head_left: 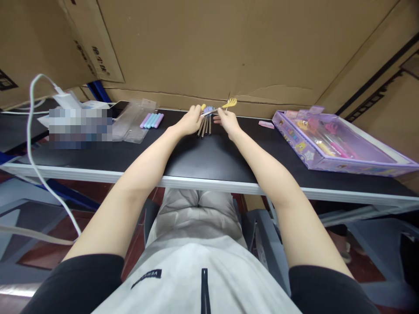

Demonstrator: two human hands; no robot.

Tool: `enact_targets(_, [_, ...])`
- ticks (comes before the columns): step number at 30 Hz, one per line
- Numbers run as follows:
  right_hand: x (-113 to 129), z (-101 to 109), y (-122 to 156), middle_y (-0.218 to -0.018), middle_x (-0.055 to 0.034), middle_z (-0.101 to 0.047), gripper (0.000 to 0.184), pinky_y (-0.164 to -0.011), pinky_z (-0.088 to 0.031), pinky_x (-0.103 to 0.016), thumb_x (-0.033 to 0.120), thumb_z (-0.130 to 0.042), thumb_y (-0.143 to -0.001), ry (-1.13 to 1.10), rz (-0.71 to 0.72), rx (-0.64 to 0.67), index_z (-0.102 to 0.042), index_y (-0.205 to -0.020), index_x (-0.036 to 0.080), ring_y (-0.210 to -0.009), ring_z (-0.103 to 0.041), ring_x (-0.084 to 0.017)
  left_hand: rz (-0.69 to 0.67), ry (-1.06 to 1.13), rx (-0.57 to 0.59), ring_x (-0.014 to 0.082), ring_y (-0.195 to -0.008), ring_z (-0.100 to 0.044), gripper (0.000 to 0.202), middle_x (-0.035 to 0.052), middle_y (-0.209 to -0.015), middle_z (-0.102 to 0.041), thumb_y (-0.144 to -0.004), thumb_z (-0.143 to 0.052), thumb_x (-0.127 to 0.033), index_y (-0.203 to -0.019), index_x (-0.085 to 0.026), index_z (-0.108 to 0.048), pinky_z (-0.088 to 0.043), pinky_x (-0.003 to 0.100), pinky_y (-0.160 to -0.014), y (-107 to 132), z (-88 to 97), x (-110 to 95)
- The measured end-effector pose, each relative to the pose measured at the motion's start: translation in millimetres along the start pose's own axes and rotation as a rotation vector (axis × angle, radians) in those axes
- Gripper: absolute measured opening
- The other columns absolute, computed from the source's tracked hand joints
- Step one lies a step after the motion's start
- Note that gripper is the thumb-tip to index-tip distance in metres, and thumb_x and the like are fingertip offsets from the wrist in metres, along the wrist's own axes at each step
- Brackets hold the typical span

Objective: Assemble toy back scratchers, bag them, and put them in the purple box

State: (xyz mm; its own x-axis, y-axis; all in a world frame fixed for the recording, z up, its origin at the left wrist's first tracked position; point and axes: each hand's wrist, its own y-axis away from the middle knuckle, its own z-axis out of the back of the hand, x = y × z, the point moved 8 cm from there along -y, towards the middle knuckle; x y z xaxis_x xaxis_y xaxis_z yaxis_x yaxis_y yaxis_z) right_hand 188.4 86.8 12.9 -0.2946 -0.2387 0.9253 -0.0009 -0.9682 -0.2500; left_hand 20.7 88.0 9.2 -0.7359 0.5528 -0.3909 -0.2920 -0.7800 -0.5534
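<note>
Two bare hands meet over the far edge of a black tabletop (209, 160), a slim silver rod (211, 112) stretched between them. The left hand (191, 120) grasps the rod's left end, a bit of yellow showing at its fingertips (whether that piece is part of the rod is hard to tell). The right hand (228, 123) pinches the rod between thumb and fingers farther right, close to a yellow claw-shaped head (231, 103) that points to the far right. Beneath and between the hands, a fan of metal rods (205, 127) lies on the tabletop, purple and blue tips at the far end. To the left sits a row of purple and light-blue tubes (152, 121), just beside clear plastic packaging (135, 124). At right, near a small pink slip (266, 124), an open purple box (309, 159) holds packaged pieces in yellow and pink. A white cable (31, 126) loops down at far left, and a cardboard wall (203, 48) closes off the far side.
</note>
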Motion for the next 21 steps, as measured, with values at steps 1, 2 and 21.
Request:
enact_targets(1, [-4.4,3.9,0.4,-0.083,-0.0048,-0.075,0.037,-0.084,-0.062,-0.029,0.052,-0.063,-0.106,-0.116,-0.086,-0.04,-0.068,-0.097,0.017,-0.082,-0.077,-0.016,-0.037,0.005,0.008,0.0326,-0.114,-0.066,0.009,0.0143,-0.111,-0.062,-0.102,-0.055,-0.02,-0.111,-0.02,-0.056,-0.05,0.054,-0.108,-0.2,-2.3,-3.5])
enact_targets(2, [-7.5,6.6,2.1,-0.076,-0.0021,-0.071,0.038,-0.075,-0.061,-0.025,0.055,-0.065,-0.105,-0.211,-0.159,-0.07,-0.065,-0.095,0.017,-0.071,-0.074,-0.014,-0.067,0.007,0.02,0.0313,-0.111,-0.066,0.006,0.0132,-0.108,-0.062,-0.101,-0.056,-0.02,-0.108,-0.021,-0.056,-0.05,0.053,-0.106,-0.2,-4.0,-7.1])
enact_targets(21, [-23.0,61.2,-19.3,-0.071,0.0034,-0.057,0.022,-0.067,-0.067,-0.032,0.037,-0.069,-0.094,-0.57,-0.218,-0.309,-0.054,-0.093,0.021,-0.07,-0.071,-0.016,0.078,0.127,0.047,0.0203,-0.079,-0.06,0.016,0.0007,-0.076,-0.062,-0.083,-0.073,-0.022,-0.092,-0.022,-0.06,-0.048,0.034,-0.084,8.7,12.0,5.6])
